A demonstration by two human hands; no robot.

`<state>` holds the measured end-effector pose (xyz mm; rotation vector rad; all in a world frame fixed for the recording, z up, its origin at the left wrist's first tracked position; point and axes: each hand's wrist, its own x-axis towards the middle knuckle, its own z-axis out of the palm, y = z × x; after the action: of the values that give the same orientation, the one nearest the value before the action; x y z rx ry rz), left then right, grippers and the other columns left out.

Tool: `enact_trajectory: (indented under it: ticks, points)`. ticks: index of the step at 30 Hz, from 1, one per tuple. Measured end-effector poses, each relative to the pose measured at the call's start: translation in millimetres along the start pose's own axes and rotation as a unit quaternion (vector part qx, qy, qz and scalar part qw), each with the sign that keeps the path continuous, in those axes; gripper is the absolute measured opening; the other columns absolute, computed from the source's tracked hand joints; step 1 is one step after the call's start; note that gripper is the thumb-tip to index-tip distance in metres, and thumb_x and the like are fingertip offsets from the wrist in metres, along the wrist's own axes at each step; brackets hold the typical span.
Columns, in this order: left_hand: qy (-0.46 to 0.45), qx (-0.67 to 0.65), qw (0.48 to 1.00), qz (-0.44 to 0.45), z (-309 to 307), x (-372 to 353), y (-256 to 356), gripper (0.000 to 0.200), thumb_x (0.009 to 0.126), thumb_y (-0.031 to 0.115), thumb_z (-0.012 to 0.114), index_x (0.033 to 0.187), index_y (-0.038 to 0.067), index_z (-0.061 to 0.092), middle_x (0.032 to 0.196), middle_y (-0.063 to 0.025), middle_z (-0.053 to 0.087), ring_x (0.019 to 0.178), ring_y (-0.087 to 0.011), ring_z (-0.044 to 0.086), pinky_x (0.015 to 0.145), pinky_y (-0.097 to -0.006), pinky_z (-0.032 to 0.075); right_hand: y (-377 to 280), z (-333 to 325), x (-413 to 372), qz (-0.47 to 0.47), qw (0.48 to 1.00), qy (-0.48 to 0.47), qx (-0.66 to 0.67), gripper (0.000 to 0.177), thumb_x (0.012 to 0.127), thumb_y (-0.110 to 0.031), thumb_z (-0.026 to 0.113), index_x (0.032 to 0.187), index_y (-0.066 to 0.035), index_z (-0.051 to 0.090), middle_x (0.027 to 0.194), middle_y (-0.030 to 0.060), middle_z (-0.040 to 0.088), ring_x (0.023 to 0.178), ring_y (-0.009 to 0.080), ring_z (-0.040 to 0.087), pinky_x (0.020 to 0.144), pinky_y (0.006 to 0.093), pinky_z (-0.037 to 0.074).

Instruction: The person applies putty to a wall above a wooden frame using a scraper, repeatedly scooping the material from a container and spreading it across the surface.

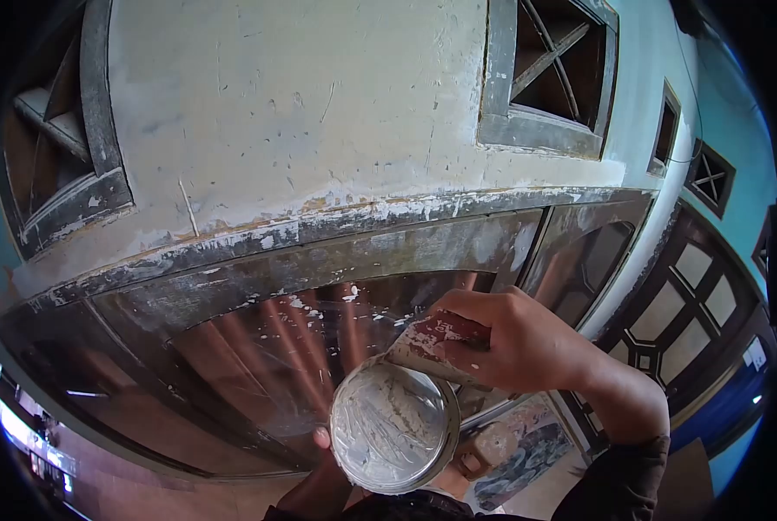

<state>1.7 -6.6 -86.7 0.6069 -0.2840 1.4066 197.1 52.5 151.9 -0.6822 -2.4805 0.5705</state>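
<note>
My right hand is closed round a putty knife with a red, paint-spattered handle. Its lower edge meets the upper rim of a round tub. Inside the tub, white putty lies smeared in streaks over the bottom and sides. My left hand supports the tub from below and the left; only a fingertip shows beside it, the rest being hidden beneath.
Ahead stands a pale wall with scratches and patches. A worn dark wooden frame with flaking white runs over glass panes. Lattice vents sit higher up. A panelled door is at right, and a stained sheet lies below.
</note>
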Motion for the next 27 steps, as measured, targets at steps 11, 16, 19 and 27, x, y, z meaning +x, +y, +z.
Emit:
enact_trajectory:
  ticks: [11,16,19,27]
  points:
    - [-0.01,0.011,1.0,-0.001,-31.6,-7.3,4.7,0.121,0.067,0.076,0.069,0.153,0.002,0.027,0.152,-0.024,0.037,0.136,-0.0395,0.043,0.111,-0.0566,0.039,15.7,2.8,15.9,0.107,0.993,-0.044,0.028,0.03,0.086,-0.017,0.075,0.106,0.003,0.065,0.084,0.0134,0.071,0.075,0.0152,0.067,0.068,0.0339,0.052]
    - [-0.031,-0.177,0.983,0.043,-12.0,4.6,-6.1,0.121,0.069,0.07,0.076,0.154,0.001,0.024,0.153,-0.0261,0.034,0.137,-0.04,0.042,0.111,-0.0585,0.039,32.8,18.0,17.9,0.169,0.977,-0.05,0.118,0.032,0.086,-0.021,0.076,0.104,0.004,0.066,0.085,0.0108,0.072,0.074,0.0128,0.066,0.068,0.0318,0.053]
    - [-0.055,-0.162,0.984,0.055,-22.0,6.2,-7.7,0.118,0.071,0.073,0.073,0.154,0.003,0.025,0.154,-0.0237,0.034,0.137,-0.0398,0.043,0.111,-0.0576,0.04,32.9,21.4,17.9,0.19,0.972,-0.055,0.129,0.033,0.086,-0.023,0.077,0.106,0.003,0.068,0.085,0.0096,0.072,0.075,0.0109,0.065,0.068,0.0302,0.053]
    - [-0.047,-0.144,0.984,0.099,-37.9,12.3,-4.3,0.114,0.072,0.073,0.071,0.154,0.007,0.028,0.153,-0.0238,0.036,0.135,-0.0414,0.043,0.109,-0.0609,0.041,33.3,17.0,5.7,0.167,0.967,-0.057,0.186,0.031,0.088,-0.02,0.076,0.107,0.003,0.068,0.088,0.0074,0.073,0.077,0.0079,0.062,0.068,0.0289,0.051]
